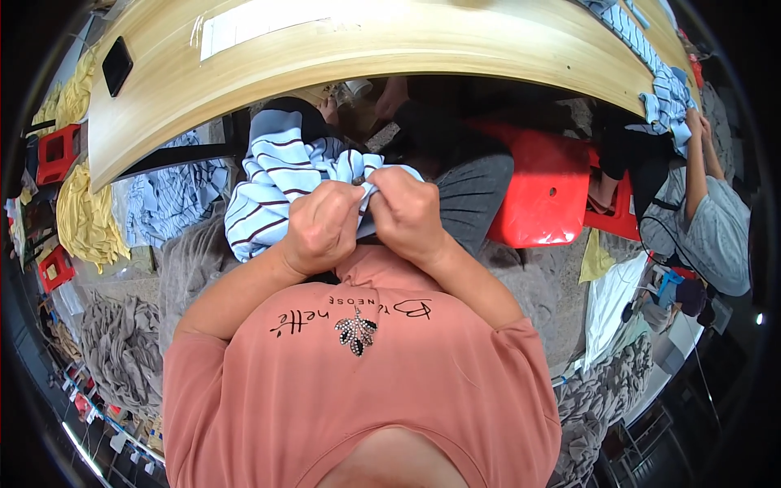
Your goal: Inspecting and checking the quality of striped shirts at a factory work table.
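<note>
My left hand (321, 228) and my right hand (407, 213) are both clenched close together on a light blue garment with dark stripes (272, 175), pinching a bunched edge of it between the fingers just above my chest. The rest of the garment hangs down to the left over my lap. My forearms rise from the lower edge, coming out of a salmon-pink shirt.
A long wooden table (390, 49) curves across the top, with a dark phone (116, 65) and white paper on it. A red plastic stool (541, 191) sits to my right. Piles of grey (122, 350), yellow (85, 215) and striped fabric lie around. Another person (708, 220) works at the right.
</note>
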`<action>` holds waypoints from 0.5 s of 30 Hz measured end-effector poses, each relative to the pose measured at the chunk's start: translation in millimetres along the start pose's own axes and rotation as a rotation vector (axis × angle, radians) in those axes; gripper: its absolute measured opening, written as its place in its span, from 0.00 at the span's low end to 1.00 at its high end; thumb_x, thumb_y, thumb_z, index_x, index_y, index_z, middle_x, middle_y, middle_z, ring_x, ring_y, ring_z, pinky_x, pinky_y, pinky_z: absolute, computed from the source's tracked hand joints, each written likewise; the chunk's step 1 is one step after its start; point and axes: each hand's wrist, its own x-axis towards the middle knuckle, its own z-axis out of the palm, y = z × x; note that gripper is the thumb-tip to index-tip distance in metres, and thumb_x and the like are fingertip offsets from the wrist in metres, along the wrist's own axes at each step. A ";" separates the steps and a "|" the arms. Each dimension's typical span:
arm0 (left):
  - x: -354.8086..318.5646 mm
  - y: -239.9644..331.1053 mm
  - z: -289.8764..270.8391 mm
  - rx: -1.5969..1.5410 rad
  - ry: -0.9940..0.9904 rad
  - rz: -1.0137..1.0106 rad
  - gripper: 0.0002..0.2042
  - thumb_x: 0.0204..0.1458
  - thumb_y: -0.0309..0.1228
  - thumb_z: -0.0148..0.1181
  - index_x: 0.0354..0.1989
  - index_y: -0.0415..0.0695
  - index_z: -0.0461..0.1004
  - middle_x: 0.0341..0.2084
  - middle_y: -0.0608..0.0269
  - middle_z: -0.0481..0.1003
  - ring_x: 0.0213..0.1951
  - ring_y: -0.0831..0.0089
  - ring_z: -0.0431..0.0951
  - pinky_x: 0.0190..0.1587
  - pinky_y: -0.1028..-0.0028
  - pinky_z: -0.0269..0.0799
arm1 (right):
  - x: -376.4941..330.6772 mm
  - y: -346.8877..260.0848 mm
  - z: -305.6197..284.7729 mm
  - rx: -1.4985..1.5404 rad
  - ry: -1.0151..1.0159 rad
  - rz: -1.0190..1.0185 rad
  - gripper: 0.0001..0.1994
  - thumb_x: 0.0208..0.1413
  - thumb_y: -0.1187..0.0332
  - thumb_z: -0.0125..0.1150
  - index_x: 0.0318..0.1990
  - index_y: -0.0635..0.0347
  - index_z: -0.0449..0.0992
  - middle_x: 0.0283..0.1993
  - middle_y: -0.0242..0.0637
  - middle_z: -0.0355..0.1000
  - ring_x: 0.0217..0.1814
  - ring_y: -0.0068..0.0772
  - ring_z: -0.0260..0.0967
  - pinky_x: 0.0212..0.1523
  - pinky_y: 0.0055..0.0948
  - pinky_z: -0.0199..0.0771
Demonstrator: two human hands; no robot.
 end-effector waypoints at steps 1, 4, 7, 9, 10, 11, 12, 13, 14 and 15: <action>1.4 -0.6 -1.8 0.005 -0.026 0.003 0.09 0.36 0.13 0.54 0.29 0.33 0.69 0.19 0.55 0.68 0.19 0.63 0.70 0.17 0.71 0.65 | 0.1 -2.1 -0.5 -0.099 -0.019 -0.028 0.06 0.36 0.82 0.50 0.26 0.65 0.69 0.23 0.44 0.67 0.23 0.44 0.67 0.22 0.33 0.67; 1.8 -3.5 -11.2 0.005 -0.098 -0.022 0.10 0.35 0.12 0.55 0.28 0.34 0.69 0.19 0.55 0.69 0.20 0.63 0.71 0.19 0.71 0.66 | 2.0 -2.9 -2.8 -0.233 -0.096 -0.002 0.10 0.34 0.83 0.50 0.28 0.64 0.69 0.25 0.44 0.67 0.25 0.45 0.67 0.24 0.34 0.69; -3.4 -6.0 -30.5 0.027 -0.083 -0.081 0.10 0.35 0.12 0.54 0.29 0.34 0.69 0.19 0.55 0.70 0.21 0.61 0.72 0.20 0.72 0.66 | 5.2 1.8 -6.5 -0.121 -0.049 -0.034 0.14 0.28 0.85 0.50 0.29 0.64 0.69 0.29 0.45 0.68 0.30 0.46 0.68 0.28 0.34 0.70; -7.8 -5.0 -45.8 0.057 -0.076 0.014 0.11 0.35 0.12 0.54 0.30 0.34 0.69 0.20 0.55 0.71 0.21 0.61 0.72 0.20 0.73 0.66 | 5.1 3.8 -9.1 -0.088 -0.082 -0.094 0.15 0.28 0.85 0.50 0.30 0.64 0.69 0.29 0.45 0.68 0.29 0.46 0.68 0.28 0.34 0.70; -9.4 -3.3 -53.0 0.085 -0.084 0.055 0.12 0.35 0.11 0.53 0.31 0.35 0.69 0.21 0.54 0.71 0.21 0.62 0.73 0.20 0.74 0.66 | 4.1 3.6 -10.6 -0.052 -0.092 -0.162 0.16 0.27 0.85 0.49 0.30 0.64 0.70 0.28 0.44 0.68 0.29 0.45 0.68 0.27 0.33 0.70; -10.1 -1.2 -59.4 0.105 -0.117 0.110 0.12 0.34 0.14 0.56 0.31 0.35 0.69 0.22 0.53 0.72 0.22 0.61 0.73 0.22 0.73 0.67 | 2.9 2.3 -11.0 -0.069 -0.101 -0.214 0.17 0.25 0.85 0.49 0.31 0.65 0.70 0.27 0.43 0.68 0.27 0.43 0.68 0.26 0.31 0.69; -9.7 1.6 -63.5 0.113 -0.129 0.102 0.12 0.34 0.14 0.56 0.31 0.35 0.69 0.22 0.53 0.72 0.22 0.61 0.73 0.22 0.73 0.67 | 1.6 0.1 -11.3 -0.071 -0.122 -0.200 0.17 0.25 0.85 0.49 0.31 0.65 0.70 0.27 0.43 0.68 0.27 0.43 0.68 0.26 0.31 0.69; -8.1 4.7 -66.9 0.081 -0.173 0.051 0.13 0.33 0.16 0.57 0.31 0.35 0.68 0.23 0.53 0.72 0.23 0.61 0.73 0.24 0.72 0.68 | 0.8 -2.3 -11.8 -0.051 -0.103 -0.260 0.17 0.25 0.85 0.49 0.31 0.66 0.70 0.27 0.43 0.68 0.26 0.43 0.68 0.25 0.31 0.69; -5.3 7.4 -68.3 0.039 -0.205 0.017 0.13 0.32 0.18 0.58 0.31 0.35 0.68 0.24 0.52 0.72 0.25 0.61 0.73 0.26 0.71 0.68 | 0.5 -5.4 -11.3 -0.044 -0.095 -0.302 0.17 0.24 0.85 0.50 0.31 0.66 0.70 0.27 0.43 0.68 0.25 0.43 0.68 0.25 0.30 0.69; -1.6 10.3 -67.1 0.019 -0.177 -0.072 0.14 0.31 0.21 0.61 0.30 0.36 0.68 0.25 0.52 0.72 0.27 0.60 0.73 0.28 0.70 0.69 | 0.8 -8.4 -11.5 -0.079 -0.119 -0.309 0.17 0.23 0.85 0.51 0.30 0.67 0.70 0.27 0.43 0.68 0.24 0.43 0.68 0.24 0.30 0.68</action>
